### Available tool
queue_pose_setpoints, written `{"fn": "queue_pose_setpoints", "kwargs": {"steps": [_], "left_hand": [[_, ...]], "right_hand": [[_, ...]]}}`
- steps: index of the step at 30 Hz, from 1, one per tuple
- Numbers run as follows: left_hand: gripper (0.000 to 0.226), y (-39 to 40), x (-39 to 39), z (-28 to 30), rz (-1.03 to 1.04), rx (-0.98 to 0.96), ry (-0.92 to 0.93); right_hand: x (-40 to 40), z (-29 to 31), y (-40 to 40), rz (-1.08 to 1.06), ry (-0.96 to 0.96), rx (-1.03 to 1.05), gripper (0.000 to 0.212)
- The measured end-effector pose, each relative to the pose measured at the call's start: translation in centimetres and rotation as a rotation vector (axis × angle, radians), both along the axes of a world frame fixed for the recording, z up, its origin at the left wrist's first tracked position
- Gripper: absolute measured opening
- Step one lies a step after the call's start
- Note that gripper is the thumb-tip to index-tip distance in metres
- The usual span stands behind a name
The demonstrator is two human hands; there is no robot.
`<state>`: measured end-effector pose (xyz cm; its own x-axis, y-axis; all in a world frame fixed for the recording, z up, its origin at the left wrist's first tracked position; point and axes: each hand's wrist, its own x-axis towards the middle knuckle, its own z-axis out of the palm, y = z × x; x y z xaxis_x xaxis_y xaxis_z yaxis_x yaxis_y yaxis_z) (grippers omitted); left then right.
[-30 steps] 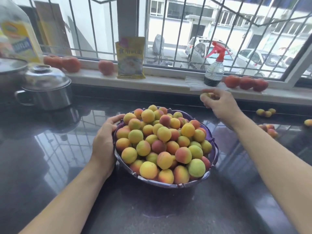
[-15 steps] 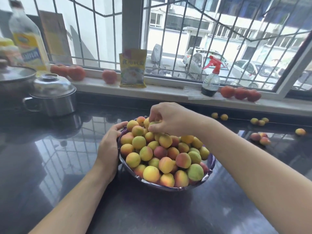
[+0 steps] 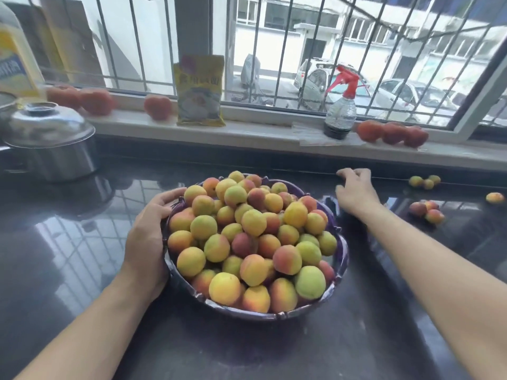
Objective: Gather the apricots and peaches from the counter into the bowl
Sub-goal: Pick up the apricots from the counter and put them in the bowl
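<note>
The left hand [image 3: 148, 237] steadies the bowl [image 3: 341, 259] by its rim, fingers curled round the edge. Half a second ago the right hand [image 3: 356, 192] was dropping fruit on the heap; now it reaches away empty, fingers loose. Beyond it, loose fruit [image 3: 426, 211] waits on the counter [image 3: 68, 242].

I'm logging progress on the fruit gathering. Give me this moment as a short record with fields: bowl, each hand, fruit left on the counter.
bowl: purple bowl, heaped with apricots and peaches
left hand: left hand holds the bowl's left rim
right hand: right hand reaches over the counter right of the bowl, holds no visible fruit
fruit left: three small fruits by the back edge, a cluster nearer, a single fruit far right
</note>
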<state>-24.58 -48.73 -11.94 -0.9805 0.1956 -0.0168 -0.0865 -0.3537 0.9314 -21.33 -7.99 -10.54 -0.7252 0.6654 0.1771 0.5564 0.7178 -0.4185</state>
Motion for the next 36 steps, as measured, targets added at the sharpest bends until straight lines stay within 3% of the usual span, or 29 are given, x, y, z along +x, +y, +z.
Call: {"fn": "queue_pose_setpoints", "kwargs": {"steps": [10, 14, 18, 23, 27, 32, 36], "left_hand": [[0.040, 0.1, 0.2, 0.0, -0.024, 0.013, -0.012], [0.040, -0.1, 0.0, -0.1, -0.003, 0.015, -0.016], [0.040, -0.1, 0.1, -0.1, -0.004, 0.026, -0.026], [0.039, 0.0, 0.0, 0.0, 0.000, 0.022, -0.026], [0.038, 0.2, 0.4, 0.6, -0.006, 0.015, -0.018], [0.042, 0.0, 1.1, 1.6, -0.012, 0.028, -0.017], [0.040, -0.2, 1.1, 1.6, -0.011, 0.025, -0.018]], "right_hand": [[-4.2, -0.7, 2.3, -0.148, -0.117, 0.078, 0.042], [-4.1, -0.9, 2.1, -0.102, -0.075, 0.127, 0.024], [-3.5, -1.0, 1.4, -0.050, 0.019, 0.139, 0.025], [-2.4, -0.4, -0.7, 0.092, 0.147, -0.026, 0.030], [-0.5, 1.4, -4.0, 0.241, 0.218, -0.176, 0.018], [3.4, 8.0, -9.9, 0.358, 0.322, -0.775, 0.027], [6.0, 13.9, -16.0, 0.518, 0.193, -0.656, 0.026]]}}
